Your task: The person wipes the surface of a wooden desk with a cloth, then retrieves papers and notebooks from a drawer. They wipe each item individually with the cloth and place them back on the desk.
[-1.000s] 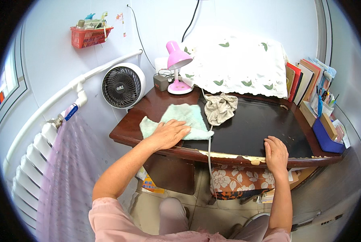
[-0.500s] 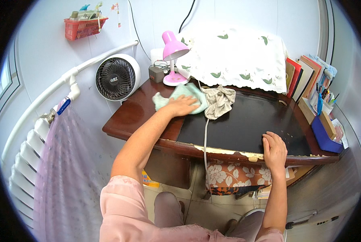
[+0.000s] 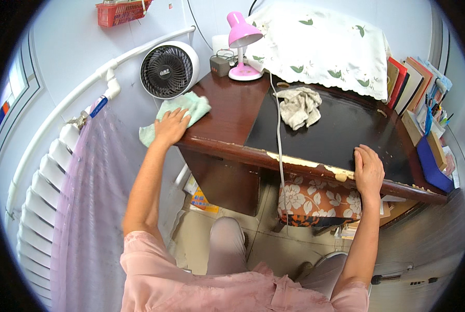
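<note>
Head view as I receive it at my remote station, 12 o'clock at the top: at 10 o'clock my left hand (image 3: 173, 126) lies flat, fingers spread, upon a mint-green cloth (image 3: 195, 106) at the left end of the dark brown table (image 3: 222, 112), part of the cloth overhanging the edge. At 3 o'clock my right hand (image 3: 368, 170) rests loosely on the front edge, fingers slightly bent. A crumpled grey rag (image 3: 300, 106) lies at 2 o'clock. Containers: at 11 o'clock, a red basket (image 3: 119, 14) hangs on the wall, cut off by the upper border; I make out items through its mesh but cannot identify them. At 3 o'clock, a blue holder (image 3: 434, 165) stands beside a tan box (image 3: 413, 127); I see pens (image 3: 443, 120) standing upright near them, though I cannot tell which container bears them. Books (image 3: 412, 86) lean at 2 o'clock.
</note>
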The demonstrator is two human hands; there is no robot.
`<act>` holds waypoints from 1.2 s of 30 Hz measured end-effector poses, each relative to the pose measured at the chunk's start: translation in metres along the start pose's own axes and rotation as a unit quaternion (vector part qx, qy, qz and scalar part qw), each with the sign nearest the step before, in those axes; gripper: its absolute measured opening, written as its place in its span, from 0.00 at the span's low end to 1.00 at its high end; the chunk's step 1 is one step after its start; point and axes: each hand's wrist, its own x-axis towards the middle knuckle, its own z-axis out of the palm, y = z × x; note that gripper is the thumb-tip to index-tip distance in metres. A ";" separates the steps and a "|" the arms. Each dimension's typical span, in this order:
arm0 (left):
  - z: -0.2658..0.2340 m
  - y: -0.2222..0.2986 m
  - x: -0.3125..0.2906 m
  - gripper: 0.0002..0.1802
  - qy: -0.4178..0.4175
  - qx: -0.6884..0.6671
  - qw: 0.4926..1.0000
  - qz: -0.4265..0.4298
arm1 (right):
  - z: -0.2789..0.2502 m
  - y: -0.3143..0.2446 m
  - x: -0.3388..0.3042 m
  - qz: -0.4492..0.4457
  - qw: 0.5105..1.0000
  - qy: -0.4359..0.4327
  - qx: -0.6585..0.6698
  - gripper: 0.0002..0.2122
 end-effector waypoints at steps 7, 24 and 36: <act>0.016 0.137 -0.107 0.24 0.175 -0.083 0.937 0.291 | 0.000 0.002 -0.003 0.010 1.000 -0.008 -0.019 0.12; 0.135 0.156 -0.125 0.37 0.386 -0.509 0.769 0.007 | 0.003 0.005 -0.004 0.018 0.999 -0.023 -0.027 0.15; 0.224 0.058 -0.024 0.33 0.432 -0.409 0.722 -0.354 | 0.005 0.002 0.000 0.015 0.999 -0.041 -0.028 0.13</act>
